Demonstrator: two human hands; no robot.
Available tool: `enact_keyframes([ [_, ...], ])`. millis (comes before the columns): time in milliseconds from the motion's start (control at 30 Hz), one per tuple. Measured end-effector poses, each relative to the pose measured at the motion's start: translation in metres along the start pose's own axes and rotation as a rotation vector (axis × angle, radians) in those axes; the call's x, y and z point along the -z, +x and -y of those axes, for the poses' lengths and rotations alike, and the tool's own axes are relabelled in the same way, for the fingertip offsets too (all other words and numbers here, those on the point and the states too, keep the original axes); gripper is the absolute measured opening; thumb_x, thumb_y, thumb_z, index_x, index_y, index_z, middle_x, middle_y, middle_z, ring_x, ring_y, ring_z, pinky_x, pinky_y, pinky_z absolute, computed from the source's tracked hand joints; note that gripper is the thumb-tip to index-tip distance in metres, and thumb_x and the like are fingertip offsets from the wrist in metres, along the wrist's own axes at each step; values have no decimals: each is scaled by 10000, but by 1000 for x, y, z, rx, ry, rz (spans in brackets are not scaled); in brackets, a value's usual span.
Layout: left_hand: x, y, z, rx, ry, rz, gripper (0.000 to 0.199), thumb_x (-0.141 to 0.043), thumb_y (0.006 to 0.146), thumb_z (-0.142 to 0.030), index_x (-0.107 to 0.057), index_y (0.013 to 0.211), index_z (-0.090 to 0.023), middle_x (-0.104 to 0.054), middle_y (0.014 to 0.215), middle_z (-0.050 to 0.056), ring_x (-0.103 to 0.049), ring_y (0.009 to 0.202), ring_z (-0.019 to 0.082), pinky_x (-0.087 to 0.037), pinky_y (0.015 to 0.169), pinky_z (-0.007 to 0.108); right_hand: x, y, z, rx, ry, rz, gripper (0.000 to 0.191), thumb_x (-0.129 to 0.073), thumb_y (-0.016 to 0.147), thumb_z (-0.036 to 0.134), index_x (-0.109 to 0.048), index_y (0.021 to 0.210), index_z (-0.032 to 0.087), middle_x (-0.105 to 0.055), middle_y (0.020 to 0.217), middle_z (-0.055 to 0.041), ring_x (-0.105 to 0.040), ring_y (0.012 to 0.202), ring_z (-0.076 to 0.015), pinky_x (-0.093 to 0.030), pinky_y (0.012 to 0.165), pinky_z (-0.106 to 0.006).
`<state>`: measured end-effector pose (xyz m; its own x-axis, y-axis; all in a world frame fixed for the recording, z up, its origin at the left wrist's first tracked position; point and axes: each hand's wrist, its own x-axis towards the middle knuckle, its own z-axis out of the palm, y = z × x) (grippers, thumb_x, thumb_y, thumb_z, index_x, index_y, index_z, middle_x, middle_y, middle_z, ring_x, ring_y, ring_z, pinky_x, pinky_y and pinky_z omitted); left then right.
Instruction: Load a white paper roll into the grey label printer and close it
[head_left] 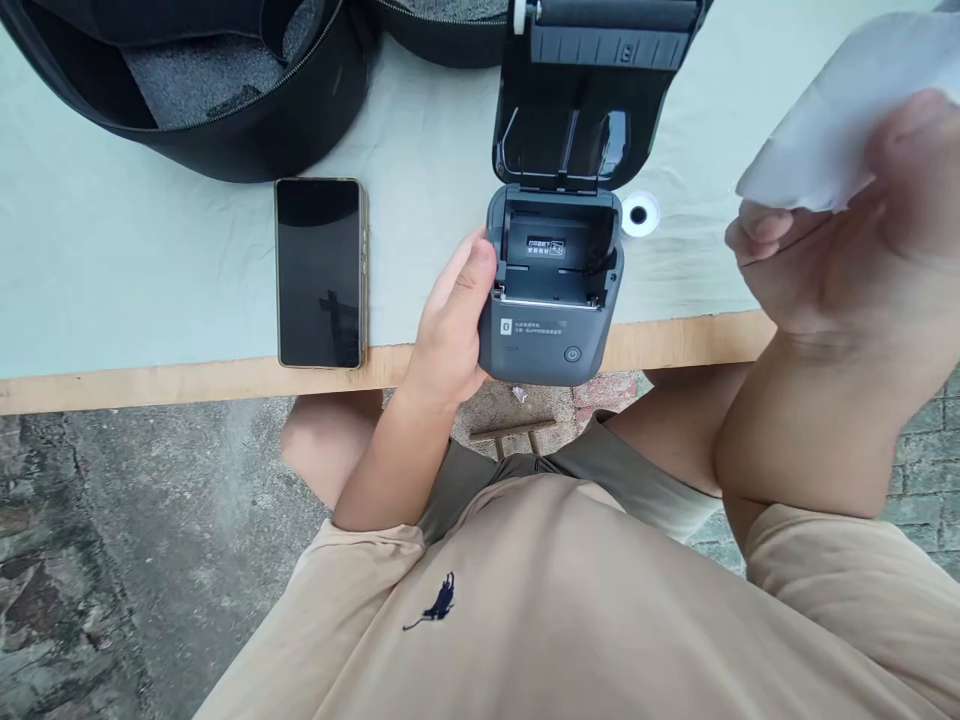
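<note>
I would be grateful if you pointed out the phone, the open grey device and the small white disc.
Phone [319, 275]: head view, middle of its dark screen.
Open grey device [541, 345]: head view, front panel, left of the power button.
Small white disc [652, 214]: head view, white ring beside its dark centre.

Left hand [454, 315] — holding the open printer [551, 345].

Partially visible elements: the right hand [847, 240], motion-blurred; the white cloth [832, 110], blurred and cropped at the right edge; the open lid [585, 110] and both black cases [300, 120] [450, 30], cropped at the top.
</note>
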<state>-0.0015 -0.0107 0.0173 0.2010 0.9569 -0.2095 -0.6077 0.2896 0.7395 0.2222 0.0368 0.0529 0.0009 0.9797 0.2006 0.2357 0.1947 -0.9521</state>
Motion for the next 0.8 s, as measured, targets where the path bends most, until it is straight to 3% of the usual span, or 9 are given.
enact_keyframes([
  [133,2,1,3,-20,31,-27,314,-438,911,-476,-600,1036,-239,-683,1045,49,-457,1339,238,-483,1009,373,4,-1,-7,59,100,-172,318,-759,615,368,-595,869,270,-531,715,22,-552,563,-109,-434,452,-253],
  [233,5,2,3,-9,29,14,295,-472,893,-484,-614,1030,-265,-687,1059,39,-487,1306,245,-477,1019,389,9,-3,-6,151,-113,-86,321,-762,652,298,-639,944,245,-558,770,-13,-568,679,-126,-427,579,-273],
  [333,7,3,1,2,15,68,253,-511,873,-481,-620,1035,-320,-694,1070,12,-512,1275,244,-473,1029,387,16,-6,-15,250,-382,-6,532,-746,641,239,-583,1142,313,-581,982,-23,-523,752,-124,-394,655,-276],
  [467,5,3,-1,-9,2,55,270,-435,915,-444,-625,1019,-282,-682,1071,27,-506,1285,243,-482,1016,381,25,-12,-38,112,-707,-1,542,-690,689,235,-528,1199,323,-627,1011,-20,-580,875,-162,-423,805,-301],
  [533,4,2,-2,-19,-7,44,277,-421,921,-430,-620,1049,-285,-673,1073,32,-478,1308,242,-471,1028,385,26,-16,-41,95,-723,47,600,-689,693,237,-484,1252,312,-620,1096,-28,-602,970,-169,-439,836,-295],
  [600,3,1,-4,-2,7,22,295,-432,907,-466,-612,1086,-317,-668,1095,25,-444,1334,245,-464,1034,393,23,-20,-34,204,-677,71,717,-692,681,245,-414,1339,306,-533,1283,-44,-548,1156,-203,-415,956,-322],
  [667,3,1,-4,23,18,7,332,-417,899,-503,-606,1112,-332,-658,1139,20,-425,1345,255,-459,1038,405,17,-24,-20,295,-661,-2,689,-669,704,306,-425,1347,338,-474,1361,-11,-468,1264,-245,-358,1038,-372],
  [733,2,1,-4,22,5,14,351,-403,902,-506,-595,1143,-338,-652,1169,19,-452,1320,270,-453,1038,425,5,-28,-5,328,-629,-101,549,-618,744,356,-493,1278,382,-537,1276,27,-522,1187,-249,-394,978,-394],
  [800,0,1,-2,-2,0,15,360,-398,904,-498,-581,1173,-346,-654,1173,20,-488,1283,281,-451,1030,440,-10,-31,5,376,-629,-37,560,-624,732,352,-486,1276,350,-542,1242,-6,-530,1143,-250,-436,936,-397],
])
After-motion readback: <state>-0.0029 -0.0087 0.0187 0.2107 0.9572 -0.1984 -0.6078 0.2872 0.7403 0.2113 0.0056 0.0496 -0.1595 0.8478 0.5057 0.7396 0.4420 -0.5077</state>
